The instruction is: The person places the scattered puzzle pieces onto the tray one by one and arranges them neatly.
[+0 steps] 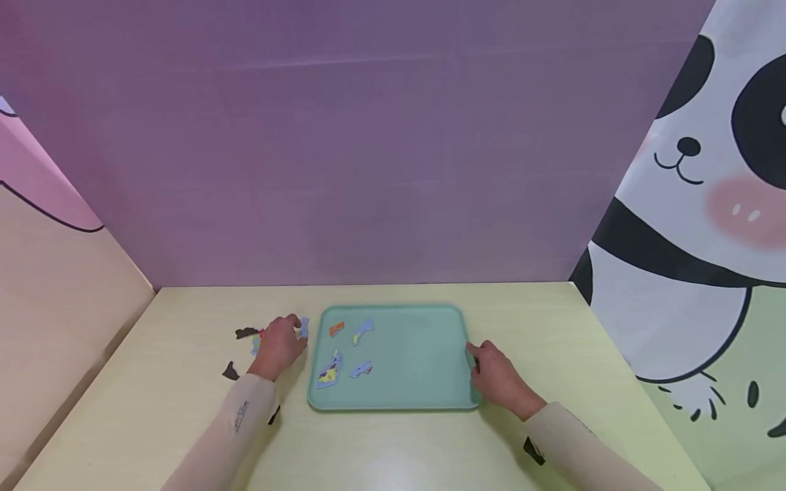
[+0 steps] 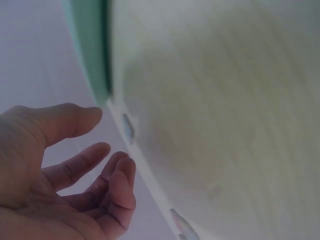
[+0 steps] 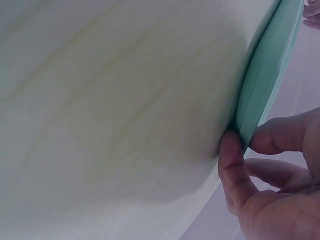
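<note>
A pale green tray [image 1: 405, 358] lies on the table with several small jigsaw puzzle pieces on its left part, among them a yellow-and-purple piece [image 1: 329, 372] and an orange piece [image 1: 336, 329]. My right hand [image 1: 496, 374] pinches the tray's right rim between thumb and fingers; the right wrist view shows the grip. My left hand [image 1: 282, 346] hovers left of the tray, thumb and fingers apart, near a blue puzzle piece [image 1: 303, 327]. In the left wrist view, nothing shows between the thumb and the loosely bent fingers [image 2: 122, 192], and the blue piece [image 2: 128, 128] lies apart from them.
Left of my left hand lie a black puzzle piece [image 1: 247, 333] and a dark piece [image 1: 230, 371]. Another light blue piece [image 1: 255, 345] is partly hidden by the hand. A purple wall [image 1: 368, 170] stands behind the table, with a panda picture [image 1: 675, 307] at the right.
</note>
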Demonstrator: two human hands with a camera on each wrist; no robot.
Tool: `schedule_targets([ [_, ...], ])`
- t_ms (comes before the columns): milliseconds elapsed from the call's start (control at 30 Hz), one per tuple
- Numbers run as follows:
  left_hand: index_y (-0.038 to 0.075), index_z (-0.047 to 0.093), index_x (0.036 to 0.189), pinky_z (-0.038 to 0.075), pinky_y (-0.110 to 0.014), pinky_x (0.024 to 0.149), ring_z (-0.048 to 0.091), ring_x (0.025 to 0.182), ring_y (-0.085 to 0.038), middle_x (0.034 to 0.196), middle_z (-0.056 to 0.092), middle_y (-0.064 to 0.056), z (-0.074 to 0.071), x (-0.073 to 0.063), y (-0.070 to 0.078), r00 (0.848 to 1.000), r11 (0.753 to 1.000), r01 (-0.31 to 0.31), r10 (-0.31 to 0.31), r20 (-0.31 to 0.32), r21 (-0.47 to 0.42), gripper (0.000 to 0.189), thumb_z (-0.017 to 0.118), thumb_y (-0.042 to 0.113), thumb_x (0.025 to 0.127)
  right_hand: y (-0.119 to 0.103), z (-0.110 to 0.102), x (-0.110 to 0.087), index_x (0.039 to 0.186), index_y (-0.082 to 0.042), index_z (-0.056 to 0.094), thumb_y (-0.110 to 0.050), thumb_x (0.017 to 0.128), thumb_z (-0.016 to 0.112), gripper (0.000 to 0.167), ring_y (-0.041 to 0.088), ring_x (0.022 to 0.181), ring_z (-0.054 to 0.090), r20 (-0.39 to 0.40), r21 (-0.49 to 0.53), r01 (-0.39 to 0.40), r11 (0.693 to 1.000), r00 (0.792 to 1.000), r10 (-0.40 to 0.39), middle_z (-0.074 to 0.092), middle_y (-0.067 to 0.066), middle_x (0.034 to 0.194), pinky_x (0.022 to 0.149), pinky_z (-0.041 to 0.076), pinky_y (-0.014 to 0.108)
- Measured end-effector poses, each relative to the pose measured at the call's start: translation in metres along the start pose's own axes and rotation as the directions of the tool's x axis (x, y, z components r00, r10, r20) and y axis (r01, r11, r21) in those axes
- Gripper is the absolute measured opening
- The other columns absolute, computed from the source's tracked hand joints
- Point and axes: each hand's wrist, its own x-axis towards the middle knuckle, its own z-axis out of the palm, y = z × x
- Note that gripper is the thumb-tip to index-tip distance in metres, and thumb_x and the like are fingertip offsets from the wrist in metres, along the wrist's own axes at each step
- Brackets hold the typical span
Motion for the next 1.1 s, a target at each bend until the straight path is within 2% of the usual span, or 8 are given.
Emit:
schedule_targets([
  [100,-0.007,0.059,0.104,0.045,-0.046,0.082,0.054,0.087,-0.032,0.091,0.058,-0.017,0.002,0.005,0.000,0.998,0.999,0.036,-0.037,0.042,0.019,0.031,0.070,0.011,0.082,0.000,0.000,0.001,0.129,0.016,0.045,0.008,0.084,0.052,0.046,0.017,0.064,0.040,0.001,0.001,-0.001,1.000,1.000,0.001,0.043,0.010,0.082,0.054,0.038,0.027],
  [333,-0.007,0.057,0.094,0.046,-0.046,0.078,0.056,0.082,-0.033,0.081,0.057,-0.016,0.005,0.017,0.000,0.999,0.997,-0.004,0.001,0.036,0.081,0.022,0.069,0.007,0.081,-0.002,0.000,0.001,0.129,0.016,0.045,0.007,0.085,0.052,0.046,0.017,0.065,0.041,0.005,-0.001,0.003,1.000,1.000,-0.003,0.043,0.010,0.083,0.055,0.039,0.027],
  [500,-0.005,0.056,0.088,0.048,-0.045,0.070,0.055,0.073,-0.030,0.075,0.055,-0.014,0.006,0.021,0.001,0.998,0.996,0.028,-0.032,0.047,0.086,0.010,0.062,-0.002,0.080,-0.004,0.000,0.001,0.130,0.016,0.045,0.007,0.085,0.051,0.046,0.017,0.065,0.041,0.008,-0.004,0.004,1.000,1.000,-0.004,0.044,0.011,0.083,0.055,0.039,0.027],
  [667,-0.005,0.055,0.086,0.047,-0.044,0.066,0.053,0.068,-0.029,0.073,0.054,-0.013,0.003,0.023,0.000,0.996,0.996,0.059,-0.063,0.065,0.072,0.011,0.062,-0.002,0.077,-0.007,-0.002,-0.001,0.129,0.016,0.046,0.008,0.085,0.051,0.045,0.017,0.064,0.040,-0.001,-0.010,0.017,1.000,1.000,-0.017,0.043,0.010,0.082,0.054,0.038,0.027],
  [767,-0.005,0.056,0.088,0.047,-0.045,0.069,0.055,0.071,-0.031,0.078,0.057,-0.015,0.002,0.023,0.000,0.998,0.998,0.046,-0.048,0.051,0.040,0.015,0.062,-0.001,0.076,-0.007,-0.003,-0.002,0.128,0.016,0.046,0.009,0.085,0.051,0.044,0.017,0.063,0.039,-0.001,-0.012,0.020,1.000,1.000,-0.020,0.043,0.010,0.082,0.054,0.037,0.027],
  [900,-0.003,0.058,0.090,0.046,-0.042,0.069,0.053,0.072,-0.028,0.082,0.059,-0.013,0.001,0.023,0.003,1.000,1.000,-0.005,0.005,0.016,-0.021,0.015,0.062,0.002,0.076,-0.006,-0.003,-0.001,0.128,0.017,0.046,0.008,0.085,0.052,0.045,0.017,0.063,0.040,-0.003,-0.014,0.016,1.000,1.000,-0.016,0.043,0.010,0.082,0.054,0.037,0.027],
  [1100,-0.002,0.061,0.089,0.044,-0.036,0.064,0.050,0.069,-0.022,0.078,0.058,-0.008,0.001,0.022,0.022,0.997,0.995,-0.076,0.076,-0.007,-0.060,0.013,0.066,0.002,0.078,-0.006,-0.003,-0.001,0.127,0.017,0.047,0.008,0.084,0.053,0.045,0.016,0.064,0.041,-0.017,-0.013,0.018,1.000,1.000,-0.018,0.044,0.010,0.082,0.055,0.038,0.027],
])
